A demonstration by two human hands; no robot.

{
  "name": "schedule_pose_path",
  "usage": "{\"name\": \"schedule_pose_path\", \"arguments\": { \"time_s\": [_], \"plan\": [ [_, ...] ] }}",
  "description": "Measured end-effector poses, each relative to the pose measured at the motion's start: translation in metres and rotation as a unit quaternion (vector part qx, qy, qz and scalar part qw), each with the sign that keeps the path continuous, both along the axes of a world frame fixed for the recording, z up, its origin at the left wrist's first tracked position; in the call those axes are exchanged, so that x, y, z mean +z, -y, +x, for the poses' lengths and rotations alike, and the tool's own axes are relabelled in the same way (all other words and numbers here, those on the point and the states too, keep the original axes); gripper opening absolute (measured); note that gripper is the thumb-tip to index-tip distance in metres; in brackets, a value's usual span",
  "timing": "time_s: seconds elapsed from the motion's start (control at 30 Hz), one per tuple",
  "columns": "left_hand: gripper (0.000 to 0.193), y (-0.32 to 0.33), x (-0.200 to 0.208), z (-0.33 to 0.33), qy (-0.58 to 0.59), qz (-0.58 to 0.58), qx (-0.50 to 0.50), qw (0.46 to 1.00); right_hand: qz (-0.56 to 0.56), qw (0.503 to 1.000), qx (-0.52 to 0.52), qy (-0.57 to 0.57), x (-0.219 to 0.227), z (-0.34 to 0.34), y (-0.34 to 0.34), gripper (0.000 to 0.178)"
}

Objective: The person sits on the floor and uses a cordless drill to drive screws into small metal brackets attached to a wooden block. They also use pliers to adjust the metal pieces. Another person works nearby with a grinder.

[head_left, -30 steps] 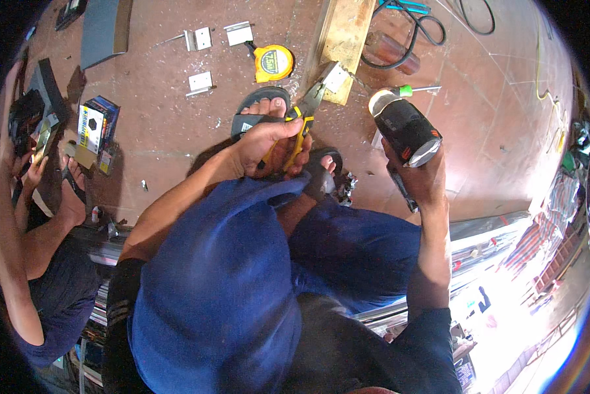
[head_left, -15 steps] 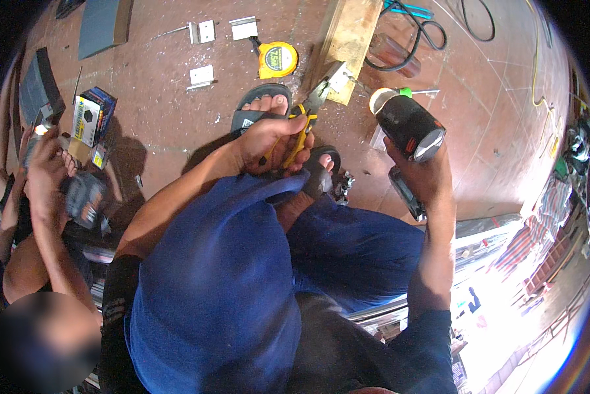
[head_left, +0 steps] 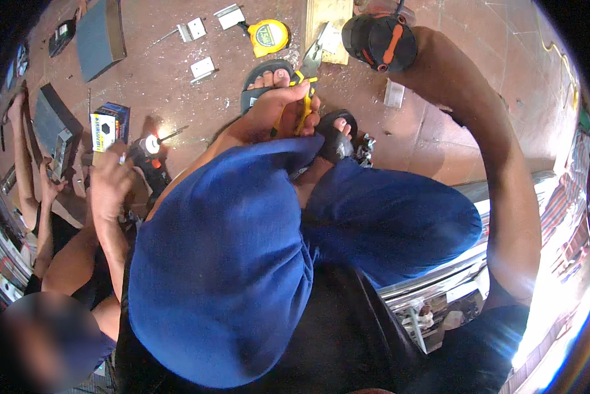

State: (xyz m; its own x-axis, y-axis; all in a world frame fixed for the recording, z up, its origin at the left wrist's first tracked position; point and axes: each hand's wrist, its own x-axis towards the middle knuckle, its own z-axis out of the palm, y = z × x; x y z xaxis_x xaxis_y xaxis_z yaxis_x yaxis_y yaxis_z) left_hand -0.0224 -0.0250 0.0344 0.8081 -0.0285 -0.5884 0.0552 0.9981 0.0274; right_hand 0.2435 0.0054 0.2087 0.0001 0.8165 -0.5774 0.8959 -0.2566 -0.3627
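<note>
My left hand is closed round the yellow handles of a pair of pliers, just past my knee. The pliers' jaws grip a small light metal plate, over a wooden plank on the floor. With my right arm stretched out and bent inward, my right hand holds a black cordless drill with orange trim. The drill's base faces me, beside the plank. It hides the bit and most of my right fingers, so contact with the plate cannot be seen.
A yellow tape measure and metal brackets lie beyond my sandalled foot. A small clear block sits right of the plank. At left, a co-worker's hand is near a lit drill and a box.
My right hand has swung the drill forward and left, up to the plank, turning its base toward me. My left hand keeps its grip on the pliers. The co-worker's drill now shows at left.
</note>
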Motion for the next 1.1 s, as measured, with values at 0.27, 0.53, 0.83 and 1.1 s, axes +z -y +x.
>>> {"name": "schedule_pose_path", "arguments": {
  "time_s": [0.27,0.53,0.83,1.1],
  "plan": [
    [0.038,-0.001,-0.012,-0.003,-0.001,-0.078,0.031,0.996,-0.102,0.994,0.022,0.022,0.021,-0.005,-0.034,0.041],
    [0.042,-0.002,0.004,-0.009,-0.025,-0.05,0.025,0.998,0.058,0.997,0.037,0.042,-0.008,0.008,0.002,0.048],
    [0.048,0.001,-0.005,0.0,-0.03,-0.082,0.043,0.995,-0.07,0.961,-0.253,-0.089,0.009,0.005,0.06,0.047],
    [0.05,0.002,-0.015,-0.001,0.052,-0.036,0.04,0.997,-0.011,0.98,-0.186,-0.077,-0.012,0.002,0.071,0.054]
  ]
}}
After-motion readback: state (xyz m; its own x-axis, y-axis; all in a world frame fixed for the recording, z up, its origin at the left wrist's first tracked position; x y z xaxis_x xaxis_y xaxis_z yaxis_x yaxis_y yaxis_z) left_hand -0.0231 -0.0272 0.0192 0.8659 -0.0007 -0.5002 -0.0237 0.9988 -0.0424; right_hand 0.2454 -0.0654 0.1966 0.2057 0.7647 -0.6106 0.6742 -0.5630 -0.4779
